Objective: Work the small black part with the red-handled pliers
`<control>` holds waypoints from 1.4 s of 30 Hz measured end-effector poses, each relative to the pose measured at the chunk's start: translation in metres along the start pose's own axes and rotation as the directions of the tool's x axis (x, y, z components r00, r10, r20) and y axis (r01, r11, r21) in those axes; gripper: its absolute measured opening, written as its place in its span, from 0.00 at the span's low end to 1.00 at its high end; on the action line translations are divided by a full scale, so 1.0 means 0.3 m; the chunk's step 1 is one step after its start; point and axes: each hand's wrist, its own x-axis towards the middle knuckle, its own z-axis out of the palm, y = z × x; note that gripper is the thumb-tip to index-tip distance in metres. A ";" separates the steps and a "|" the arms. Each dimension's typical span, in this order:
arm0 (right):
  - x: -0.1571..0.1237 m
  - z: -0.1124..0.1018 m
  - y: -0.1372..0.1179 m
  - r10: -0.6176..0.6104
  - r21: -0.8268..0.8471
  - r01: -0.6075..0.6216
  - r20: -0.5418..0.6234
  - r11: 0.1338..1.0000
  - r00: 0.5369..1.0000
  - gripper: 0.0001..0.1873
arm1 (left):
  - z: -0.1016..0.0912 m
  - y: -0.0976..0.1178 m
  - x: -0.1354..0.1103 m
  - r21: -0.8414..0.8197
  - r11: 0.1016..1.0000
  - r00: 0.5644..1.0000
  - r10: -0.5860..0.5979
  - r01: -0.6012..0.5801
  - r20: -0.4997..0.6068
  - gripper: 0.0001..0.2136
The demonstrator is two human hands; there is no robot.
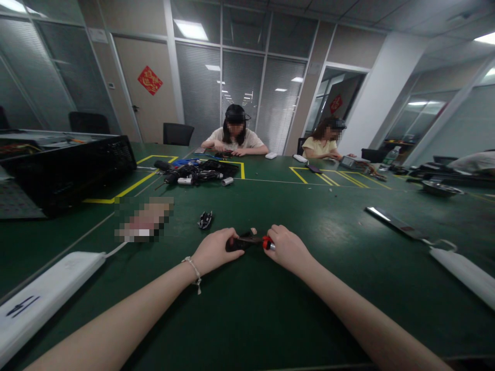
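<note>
Just above the green table, my left hand has its fingers closed on a small dark part. My right hand is wrapped round a red-handled tool with a silver section; its exact kind is hard to make out. The tool's front end meets the dark part between my two hands. Behind them a small pale piece lies on the table. Further left and back sits a little black-and-silver part.
A pile of black cables and tools lies at the back. A black computer case stands left. White power banks and a phone flank me. Two people sit across the table, and a metal bowl is at right.
</note>
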 end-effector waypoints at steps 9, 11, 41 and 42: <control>-0.001 0.000 0.003 0.011 0.011 -0.011 0.000 1.000 1.000 0.11 | 0.001 -0.003 0.000 -0.022 1.000 1.000 -0.009 0.009 0.005 0.13; -0.001 0.000 0.005 0.016 0.005 -0.016 -0.001 1.000 1.000 0.11 | 0.003 -0.005 0.001 -0.019 1.000 1.000 -0.004 0.004 0.001 0.13; -0.003 0.004 0.001 0.000 0.001 0.000 -0.003 1.000 1.000 0.10 | 0.000 -0.007 0.001 -0.006 1.000 1.000 0.001 -0.001 0.005 0.13; -0.003 0.005 0.001 -0.001 -0.003 0.001 -0.005 1.000 1.000 0.11 | 0.001 -0.008 0.001 -0.002 1.000 1.000 0.007 -0.007 0.000 0.13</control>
